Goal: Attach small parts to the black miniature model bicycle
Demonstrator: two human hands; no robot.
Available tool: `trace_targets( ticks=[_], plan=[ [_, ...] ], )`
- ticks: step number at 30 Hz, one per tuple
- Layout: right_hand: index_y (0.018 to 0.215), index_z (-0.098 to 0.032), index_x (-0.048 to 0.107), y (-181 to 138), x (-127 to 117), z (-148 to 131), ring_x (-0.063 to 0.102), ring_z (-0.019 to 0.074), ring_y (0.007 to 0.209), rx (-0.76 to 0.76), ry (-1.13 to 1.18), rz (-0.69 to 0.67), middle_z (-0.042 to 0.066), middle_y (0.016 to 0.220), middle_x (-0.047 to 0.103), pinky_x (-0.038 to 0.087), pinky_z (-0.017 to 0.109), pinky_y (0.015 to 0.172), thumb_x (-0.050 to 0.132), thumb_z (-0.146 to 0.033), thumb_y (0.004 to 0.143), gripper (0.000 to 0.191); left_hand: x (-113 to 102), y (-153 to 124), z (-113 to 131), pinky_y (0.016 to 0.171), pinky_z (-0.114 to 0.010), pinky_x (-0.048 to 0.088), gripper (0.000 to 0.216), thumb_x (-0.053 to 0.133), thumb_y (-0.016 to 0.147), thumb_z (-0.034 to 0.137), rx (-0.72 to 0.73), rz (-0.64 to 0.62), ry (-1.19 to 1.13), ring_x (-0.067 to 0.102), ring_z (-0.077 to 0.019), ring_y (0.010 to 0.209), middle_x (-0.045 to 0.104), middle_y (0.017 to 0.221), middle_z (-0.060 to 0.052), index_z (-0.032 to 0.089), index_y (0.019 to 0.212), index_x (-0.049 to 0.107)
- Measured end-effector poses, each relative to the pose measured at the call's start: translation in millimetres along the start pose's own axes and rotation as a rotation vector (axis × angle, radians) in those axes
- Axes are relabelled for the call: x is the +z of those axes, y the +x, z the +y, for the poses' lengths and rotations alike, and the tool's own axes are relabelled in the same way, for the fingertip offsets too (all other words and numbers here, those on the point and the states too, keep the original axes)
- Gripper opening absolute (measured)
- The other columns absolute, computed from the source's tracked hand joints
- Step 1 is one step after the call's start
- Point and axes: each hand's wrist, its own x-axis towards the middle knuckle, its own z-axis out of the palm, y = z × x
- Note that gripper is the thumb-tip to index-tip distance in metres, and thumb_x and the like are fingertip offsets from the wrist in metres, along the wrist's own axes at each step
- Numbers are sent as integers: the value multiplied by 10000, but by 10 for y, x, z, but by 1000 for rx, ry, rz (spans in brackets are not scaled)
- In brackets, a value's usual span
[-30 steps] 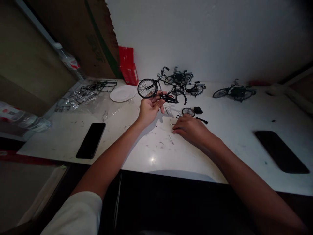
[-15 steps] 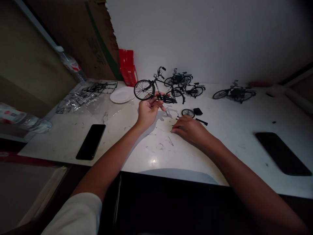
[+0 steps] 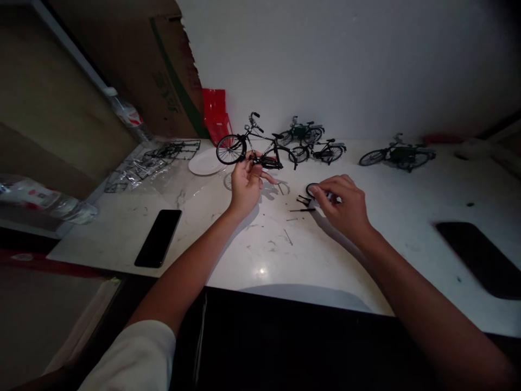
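Observation:
My left hand [image 3: 246,184] is closed around the lower part of a small black model bicycle [image 3: 260,145], held upright above the table. The bicycle has a wheel at its front, and no wheel shows under its rear mudguard. My right hand [image 3: 344,203] reaches down to a small spoked wheel [image 3: 311,189], thumb and fingertips closed on its edge and covering most of it. Close by lie a thin screwdriver [image 3: 303,210] with a dark handle and a small black forked part [image 3: 303,200]. A thin metal pin [image 3: 288,237] lies nearer to me.
Assembled model bicycles [image 3: 395,156] stand along the wall. Two dark phones, one on the left [image 3: 158,238] and one on the right [image 3: 480,259], lie on the white table [image 3: 228,266]. A white plate [image 3: 203,163], plastic bags and parts frames [image 3: 175,150], a red box [image 3: 217,119] and water bottles [image 3: 49,200] are at left.
My right hand has moved from low over the table, up and right to the wheel, uncovering the screwdriver. The model bicycle in my left hand has shifted slightly left. The view has shifted slightly.

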Motion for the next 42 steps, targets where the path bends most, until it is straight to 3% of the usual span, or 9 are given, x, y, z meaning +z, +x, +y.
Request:
trace_targets(
  ticks=[6,12,14,19,24,31,39,42],
  plan=[
    [883,-248,805,-1,8,-6,650,280,846,-10,3,49,115,900,772,521,468,798,604,-498,1054,363,-21,14,-59,455,-234,370,553,686,955,741,45,24,-26,732,-100,623,715,1240,-96,242,1177,602],
    [904,-255,816,42,-8,119,645,296,893,35,-47,68,113,902,771,531,481,846,590,-486,1059,358,-26,18,-29,484,-235,391,558,658,973,744,-28,-16,-19,736,-125,634,785,1144,-112,236,1192,583],
    [955,-254,835,54,-28,207,648,325,998,29,-53,-11,120,949,788,535,481,866,606,-463,1053,325,-26,18,-25,481,-239,384,533,660,985,720,-24,-27,-34,730,-124,621,794,1153,-122,235,1191,583],
    [1020,-274,868,46,-37,399,617,359,1168,-25,-85,-412,102,1087,812,546,475,873,723,-366,974,178,-27,4,-20,484,-241,387,462,667,1003,658,-28,-28,0,736,-127,637,795,1151,-117,233,1159,579],
    [989,-249,866,42,4,452,599,348,1104,-69,-129,-546,109,1034,780,538,465,856,699,-354,994,197,0,-36,52,483,-247,370,479,661,997,677,16,-15,-1,757,-142,651,796,1174,-123,232,1155,581],
    [996,-224,837,38,-16,387,604,357,1127,-43,-138,-568,133,1072,770,526,453,837,660,-352,1016,220,34,-97,136,518,-249,388,429,629,1020,633,25,-7,32,770,-150,697,792,1178,-118,235,1168,575],
    [997,-239,868,41,-24,403,619,355,1102,-53,-76,-566,127,1055,783,548,487,897,676,-370,999,233,7,-64,62,526,-256,391,425,642,1005,630,26,-22,35,725,-135,664,776,1144,-99,254,1191,577],
    [1041,-243,875,75,-103,425,636,347,1094,-45,-70,-506,121,1078,791,548,489,916,672,-348,999,232,-6,-35,0,521,-248,381,480,673,977,673,1,-26,23,710,-127,632,776,1107,-87,251,1179,565]
  ],
)
